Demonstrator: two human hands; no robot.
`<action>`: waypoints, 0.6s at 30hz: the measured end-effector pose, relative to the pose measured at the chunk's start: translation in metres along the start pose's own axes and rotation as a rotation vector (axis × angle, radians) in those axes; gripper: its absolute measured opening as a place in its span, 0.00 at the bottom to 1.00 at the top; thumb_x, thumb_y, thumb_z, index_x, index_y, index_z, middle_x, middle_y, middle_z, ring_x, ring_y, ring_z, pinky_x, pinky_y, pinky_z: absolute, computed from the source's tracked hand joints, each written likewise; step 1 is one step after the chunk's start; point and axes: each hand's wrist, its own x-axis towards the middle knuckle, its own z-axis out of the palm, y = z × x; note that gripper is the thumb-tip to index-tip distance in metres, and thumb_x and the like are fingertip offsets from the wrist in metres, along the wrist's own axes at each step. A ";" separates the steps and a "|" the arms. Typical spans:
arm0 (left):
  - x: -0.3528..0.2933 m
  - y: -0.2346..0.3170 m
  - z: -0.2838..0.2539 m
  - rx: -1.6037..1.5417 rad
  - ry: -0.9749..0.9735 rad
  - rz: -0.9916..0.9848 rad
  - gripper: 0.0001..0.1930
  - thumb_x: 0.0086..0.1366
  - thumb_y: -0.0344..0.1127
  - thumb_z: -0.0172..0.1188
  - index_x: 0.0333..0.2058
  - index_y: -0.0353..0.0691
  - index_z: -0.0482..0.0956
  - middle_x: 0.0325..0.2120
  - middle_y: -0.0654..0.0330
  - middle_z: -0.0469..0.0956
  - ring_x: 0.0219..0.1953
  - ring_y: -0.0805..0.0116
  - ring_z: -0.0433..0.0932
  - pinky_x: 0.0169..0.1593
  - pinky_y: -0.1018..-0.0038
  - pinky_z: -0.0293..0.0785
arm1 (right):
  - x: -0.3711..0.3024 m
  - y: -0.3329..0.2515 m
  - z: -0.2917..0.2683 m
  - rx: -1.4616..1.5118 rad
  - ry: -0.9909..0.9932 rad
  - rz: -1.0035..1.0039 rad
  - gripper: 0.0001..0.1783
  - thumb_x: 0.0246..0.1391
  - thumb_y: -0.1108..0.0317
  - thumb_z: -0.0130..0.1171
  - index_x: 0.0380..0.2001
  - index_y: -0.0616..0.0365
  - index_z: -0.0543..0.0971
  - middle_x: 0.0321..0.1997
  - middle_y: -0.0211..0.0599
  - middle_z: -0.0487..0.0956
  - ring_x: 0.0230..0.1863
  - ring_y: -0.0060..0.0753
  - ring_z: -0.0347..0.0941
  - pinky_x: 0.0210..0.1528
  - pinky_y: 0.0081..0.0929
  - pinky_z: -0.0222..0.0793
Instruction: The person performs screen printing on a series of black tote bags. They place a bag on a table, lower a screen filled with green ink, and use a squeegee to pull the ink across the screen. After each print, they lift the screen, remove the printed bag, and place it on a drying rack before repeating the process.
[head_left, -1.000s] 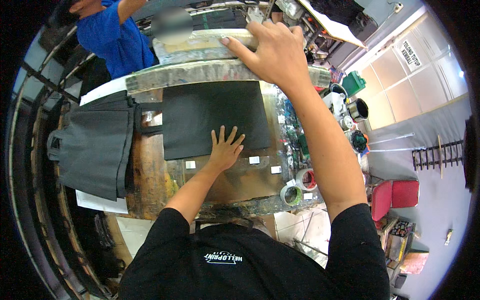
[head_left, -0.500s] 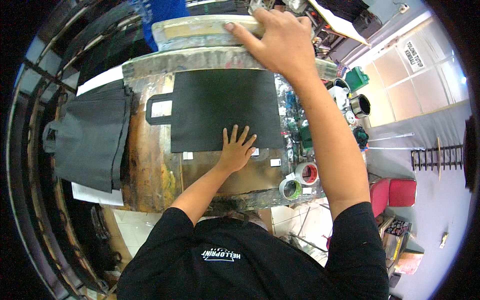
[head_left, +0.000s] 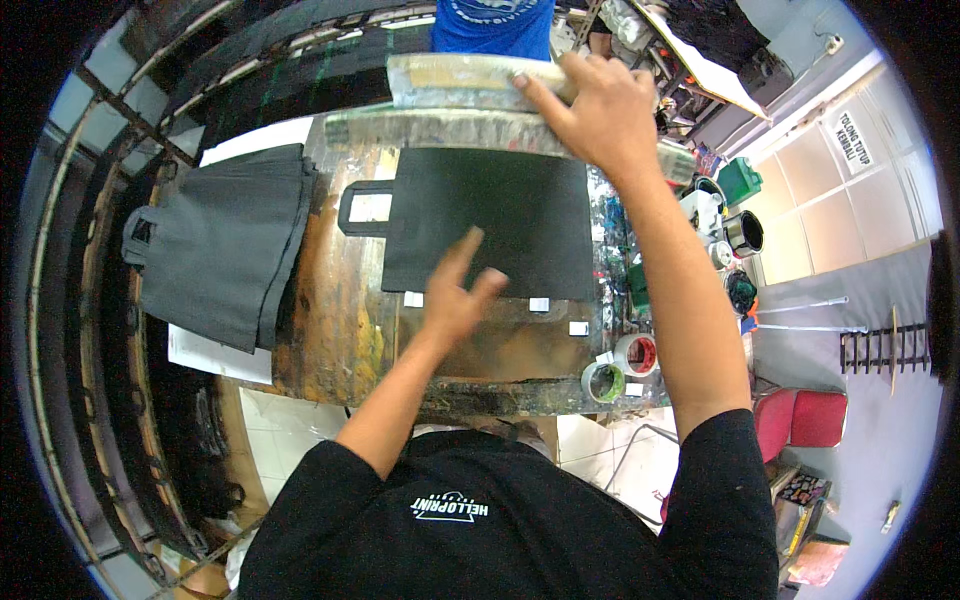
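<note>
A black fabric tote bag (head_left: 500,225) lies flat on the work table, its handle loop (head_left: 365,208) pointing left. Over the bag's near part is my left hand (head_left: 460,300), open and slightly blurred, with fingers stretched and thumb apart; whether it touches the cloth I cannot tell. At the bag's far edge stands a raised, paint-stained screen printing frame (head_left: 440,130), seen edge-on. A pale yellowish bar (head_left: 460,82) runs along its top. My right hand (head_left: 610,110) is closed over the right end of these, thumb along the bar; its fingertips are partly hidden.
A stack of dark tote bags (head_left: 225,250) lies at the table's left over white sheets. Tape rolls (head_left: 634,354) sit at the near right corner, with cans (head_left: 743,232) and a green container (head_left: 740,182) farther back. A person in a blue shirt (head_left: 492,25) is beyond the frame.
My left hand has lifted or slid leftward off its flat, spread pose on the bag. My right hand still holds the raised frame. The view has shifted, bringing more of the blue shirt in.
</note>
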 end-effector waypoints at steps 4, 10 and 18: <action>0.014 0.053 -0.100 -1.176 0.181 -0.091 0.63 0.65 0.83 0.48 0.80 0.42 0.35 0.77 0.30 0.45 0.78 0.32 0.51 0.77 0.42 0.55 | -0.054 -0.018 -0.010 0.048 -0.129 0.030 0.31 0.61 0.32 0.58 0.40 0.53 0.81 0.38 0.40 0.81 0.44 0.46 0.77 0.50 0.50 0.61; -0.048 0.008 -0.087 -1.283 0.443 -0.819 0.61 0.66 0.85 0.40 0.77 0.36 0.40 0.72 0.34 0.57 0.73 0.38 0.63 0.73 0.47 0.66 | -0.164 -0.037 0.016 0.130 -0.642 0.012 0.35 0.45 0.59 0.79 0.55 0.49 0.74 0.48 0.38 0.77 0.54 0.47 0.74 0.54 0.52 0.62; -0.080 -0.059 -0.052 -1.086 0.251 -0.786 0.58 0.67 0.86 0.33 0.76 0.37 0.52 0.65 0.38 0.70 0.64 0.46 0.75 0.67 0.53 0.74 | -0.165 -0.029 0.039 0.204 -0.859 0.116 0.38 0.45 0.56 0.79 0.58 0.49 0.72 0.48 0.40 0.78 0.55 0.50 0.75 0.52 0.58 0.64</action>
